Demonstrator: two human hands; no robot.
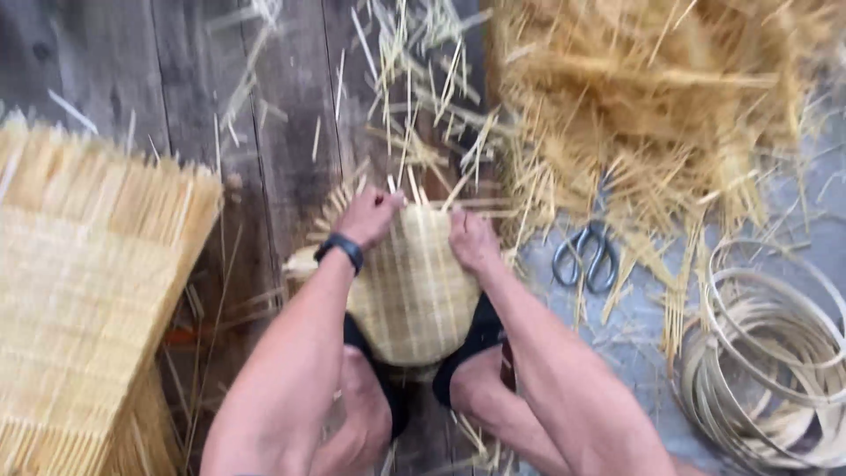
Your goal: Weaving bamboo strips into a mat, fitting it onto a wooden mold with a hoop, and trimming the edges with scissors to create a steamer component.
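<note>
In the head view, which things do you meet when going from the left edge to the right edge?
Woven bamboo mat → left hand → small woven basket → right hand → scissors → coiled bamboo strips.

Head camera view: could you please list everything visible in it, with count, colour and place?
Half-woven basket: one, pale yellow, centre, between the knees.
Woven mats: a stack, count unclear, yellow, left.
Loose straw heap: one, golden, upper right.
Scissors: one pair, grey metal, right of the basket.
Coiled strips: one bundle, pale tan, lower right.
Plank floor: dark grey wood, upper left, strewn with stray splints.
Wristband: one, dark, on the left wrist.
Left hand: grip on upright splints at the basket's far rim.
Right hand: on the rim, beside the left.
</note>
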